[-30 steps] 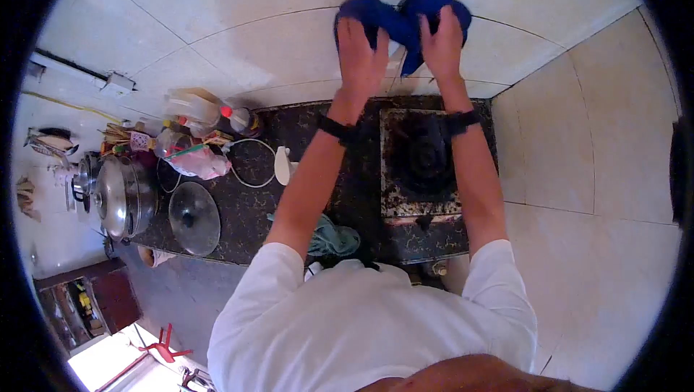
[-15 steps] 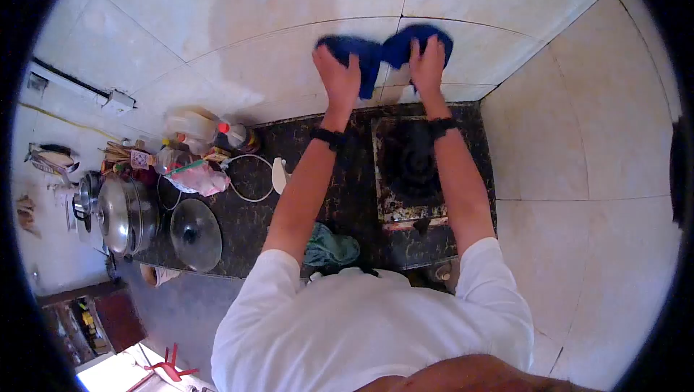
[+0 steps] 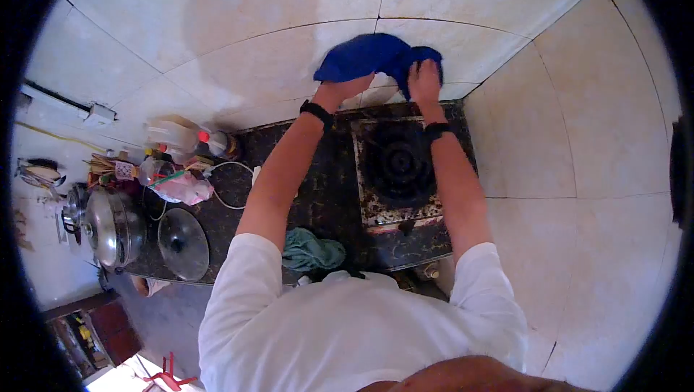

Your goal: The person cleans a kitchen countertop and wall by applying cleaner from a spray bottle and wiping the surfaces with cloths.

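Observation:
A blue cloth (image 3: 365,56) is against the tiled wall above the stove, spanning both hands. My left hand (image 3: 345,90) holds its lower left part; the cloth covers most of the fingers, and the thumb points right. On the right end of the cloth, my right hand (image 3: 425,82) is closed with bent fingers gripping the bunched fabric. Below the hands stands a grimy gas stove (image 3: 400,164) with a black burner, on a dark marbled counter (image 3: 325,182). Dark bands circle both wrists.
A green cloth (image 3: 312,249) lies at the counter's near edge. To the left are a glass lid (image 3: 183,245), a steel pot (image 3: 108,227), a pink plastic bag (image 3: 184,188) and several bottles. A side wall (image 3: 535,146) closes off the right.
My left hand has turned and moved lower, with the cloth now folded over its fingers and spread out leftward. My right hand stays on the cloth, slightly lower. The view has shifted a little.

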`<state>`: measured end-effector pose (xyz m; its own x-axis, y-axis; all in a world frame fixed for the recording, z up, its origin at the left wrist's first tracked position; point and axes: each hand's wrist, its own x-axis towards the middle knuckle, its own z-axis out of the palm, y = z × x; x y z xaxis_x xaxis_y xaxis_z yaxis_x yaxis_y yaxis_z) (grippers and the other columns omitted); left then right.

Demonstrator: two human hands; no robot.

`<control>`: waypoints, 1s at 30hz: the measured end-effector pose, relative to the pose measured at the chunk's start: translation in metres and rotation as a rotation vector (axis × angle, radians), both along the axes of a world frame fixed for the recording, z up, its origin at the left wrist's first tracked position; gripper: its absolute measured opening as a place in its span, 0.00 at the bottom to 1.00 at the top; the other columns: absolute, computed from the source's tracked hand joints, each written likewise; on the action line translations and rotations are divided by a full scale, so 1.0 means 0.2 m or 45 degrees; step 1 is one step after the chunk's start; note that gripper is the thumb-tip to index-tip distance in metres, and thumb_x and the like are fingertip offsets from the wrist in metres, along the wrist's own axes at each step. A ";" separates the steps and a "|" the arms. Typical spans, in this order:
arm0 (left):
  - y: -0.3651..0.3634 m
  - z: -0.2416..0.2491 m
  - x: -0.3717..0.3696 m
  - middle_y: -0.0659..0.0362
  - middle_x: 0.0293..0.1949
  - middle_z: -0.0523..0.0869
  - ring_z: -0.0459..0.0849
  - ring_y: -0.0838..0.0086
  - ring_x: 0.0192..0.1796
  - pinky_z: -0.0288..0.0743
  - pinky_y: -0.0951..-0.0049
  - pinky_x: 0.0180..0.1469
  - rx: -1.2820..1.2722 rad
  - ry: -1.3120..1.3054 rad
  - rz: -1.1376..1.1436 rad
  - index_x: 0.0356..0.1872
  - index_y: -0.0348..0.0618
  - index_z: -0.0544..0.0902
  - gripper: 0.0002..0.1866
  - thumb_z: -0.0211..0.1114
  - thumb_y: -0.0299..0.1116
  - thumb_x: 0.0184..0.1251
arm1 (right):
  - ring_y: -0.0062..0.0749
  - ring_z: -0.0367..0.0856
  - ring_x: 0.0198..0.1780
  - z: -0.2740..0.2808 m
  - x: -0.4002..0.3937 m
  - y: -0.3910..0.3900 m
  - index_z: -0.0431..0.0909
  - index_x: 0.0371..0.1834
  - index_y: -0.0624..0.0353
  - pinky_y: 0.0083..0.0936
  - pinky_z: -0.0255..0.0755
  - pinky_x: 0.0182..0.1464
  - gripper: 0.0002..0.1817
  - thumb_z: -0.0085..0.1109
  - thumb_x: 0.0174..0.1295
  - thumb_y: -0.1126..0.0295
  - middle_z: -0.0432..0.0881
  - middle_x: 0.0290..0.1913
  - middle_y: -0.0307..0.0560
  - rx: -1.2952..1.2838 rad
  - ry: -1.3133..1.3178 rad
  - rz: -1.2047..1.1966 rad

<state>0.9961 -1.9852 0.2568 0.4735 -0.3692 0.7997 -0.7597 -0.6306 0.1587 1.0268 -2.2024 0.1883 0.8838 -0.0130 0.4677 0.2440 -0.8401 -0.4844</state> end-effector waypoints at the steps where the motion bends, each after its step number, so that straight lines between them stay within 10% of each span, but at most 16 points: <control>1: 0.03 0.02 -0.07 0.50 0.49 0.84 0.81 0.52 0.51 0.74 0.58 0.57 0.092 0.108 0.067 0.50 0.44 0.82 0.19 0.60 0.28 0.55 | 0.68 0.73 0.47 0.00 0.02 -0.06 0.70 0.38 0.70 0.54 0.68 0.51 0.20 0.52 0.66 0.58 0.75 0.42 0.71 -0.035 -0.100 -0.102; 4: 0.09 -0.01 -0.14 0.48 0.51 0.84 0.81 0.53 0.50 0.75 0.60 0.56 0.280 0.285 0.195 0.51 0.44 0.81 0.17 0.59 0.29 0.60 | 0.67 0.73 0.51 0.07 0.07 -0.21 0.70 0.43 0.72 0.53 0.68 0.55 0.25 0.54 0.65 0.54 0.74 0.47 0.74 -0.003 -0.048 -0.346; 6: 0.18 -0.18 -0.17 0.51 0.51 0.84 0.82 0.58 0.49 0.74 0.65 0.58 -0.116 1.242 0.005 0.51 0.44 0.81 0.15 0.55 0.37 0.70 | 0.66 0.70 0.56 0.04 0.15 -0.30 0.67 0.54 0.73 0.56 0.66 0.56 0.31 0.51 0.66 0.50 0.70 0.54 0.77 0.203 0.042 -0.528; 8: 0.32 -0.13 -0.11 0.51 0.67 0.73 0.70 0.67 0.69 0.61 0.72 0.70 0.767 1.395 0.124 0.66 0.36 0.69 0.27 0.35 0.46 0.80 | 0.61 0.66 0.62 -0.22 0.36 -0.43 0.62 0.66 0.65 0.57 0.65 0.58 0.37 0.44 0.68 0.42 0.65 0.64 0.72 0.098 0.135 -0.581; 10: 0.50 -0.25 -0.15 0.48 0.63 0.76 0.75 0.63 0.65 0.66 0.71 0.67 0.650 1.264 0.347 0.65 0.36 0.69 0.30 0.40 0.51 0.78 | 0.55 0.65 0.66 -0.02 0.21 -0.20 0.59 0.71 0.55 0.56 0.66 0.59 0.40 0.37 0.68 0.35 0.62 0.70 0.59 1.532 0.583 -0.216; 12: 0.55 -0.14 -0.23 0.46 0.60 0.79 0.79 0.58 0.60 0.69 0.66 0.66 0.290 1.108 0.357 0.66 0.42 0.71 0.27 0.43 0.50 0.76 | 0.48 0.65 0.66 -0.22 0.35 -0.12 0.59 0.72 0.53 0.51 0.67 0.59 0.40 0.36 0.67 0.33 0.61 0.72 0.46 1.349 0.699 -0.247; 14: 0.66 -0.23 -0.18 0.44 0.60 0.78 0.83 0.53 0.55 0.72 0.57 0.63 0.383 0.067 0.492 0.66 0.50 0.71 0.23 0.47 0.45 0.74 | 0.44 0.67 0.61 -0.38 0.36 0.07 0.63 0.68 0.52 0.47 0.68 0.59 0.36 0.37 0.69 0.36 0.66 0.66 0.44 1.404 0.624 -0.070; 18: 0.80 -0.25 -0.21 0.52 0.55 0.83 0.87 0.53 0.39 0.80 0.57 0.47 0.999 0.253 0.817 0.55 0.44 0.80 0.21 0.59 0.43 0.65 | 0.33 0.69 0.52 0.04 -0.04 0.52 0.72 0.56 0.48 0.42 0.68 0.58 0.23 0.38 0.72 0.44 0.74 0.54 0.37 2.215 0.767 0.192; 21: 0.79 -0.17 -0.23 0.50 0.45 0.86 0.88 0.56 0.34 0.81 0.56 0.40 0.794 0.567 0.889 0.61 0.49 0.74 0.25 0.56 0.50 0.67 | 0.29 0.71 0.51 0.13 -0.13 0.67 0.74 0.52 0.48 0.39 0.69 0.54 0.16 0.41 0.74 0.55 0.77 0.48 0.36 2.409 0.925 0.257; 24: 0.80 -0.06 -0.28 0.46 0.39 0.87 0.87 0.52 0.35 0.82 0.55 0.39 0.827 0.549 0.809 0.63 0.51 0.73 0.26 0.55 0.53 0.70 | 0.33 0.76 0.52 0.00 -0.07 0.68 0.74 0.52 0.54 0.40 0.70 0.58 0.13 0.45 0.71 0.63 0.79 0.50 0.42 1.734 0.933 0.473; 28: 0.67 0.13 -0.34 0.43 0.43 0.85 0.85 0.46 0.42 0.80 0.52 0.45 0.328 0.533 0.830 0.62 0.49 0.74 0.28 0.57 0.56 0.68 | 0.36 0.75 0.56 0.40 -0.19 0.50 0.72 0.54 0.58 0.43 0.72 0.61 0.15 0.48 0.69 0.63 0.79 0.52 0.44 2.090 0.805 0.151; 30: 0.70 0.18 -0.31 0.42 0.42 0.85 0.84 0.45 0.44 0.79 0.51 0.47 0.271 0.614 0.787 0.57 0.41 0.76 0.30 0.62 0.55 0.65 | 0.43 0.75 0.55 0.38 -0.17 0.33 0.75 0.53 0.57 0.48 0.73 0.57 0.14 0.49 0.69 0.64 0.79 0.53 0.47 2.077 0.646 0.648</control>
